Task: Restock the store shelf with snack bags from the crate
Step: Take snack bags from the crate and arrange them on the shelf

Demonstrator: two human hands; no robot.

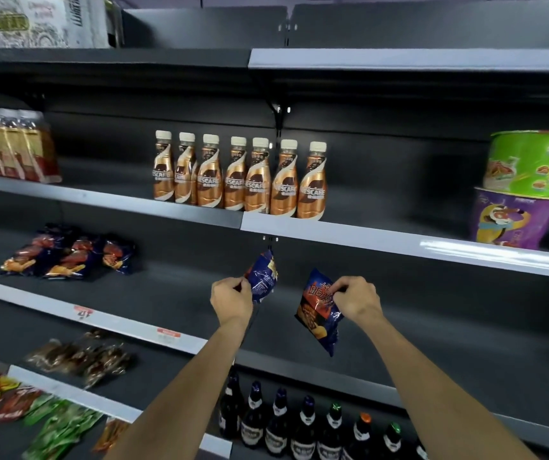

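My left hand pinches small blue bag; right hand pinches larger blue bag, both over dark shelf.

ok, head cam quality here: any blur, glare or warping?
Head view: sharp at centre, coffee bottles legible; left-edge bottle pack and lower-left snack packets smeared; glare on the shelf edge at right; wide-angle bends the shelf lines.
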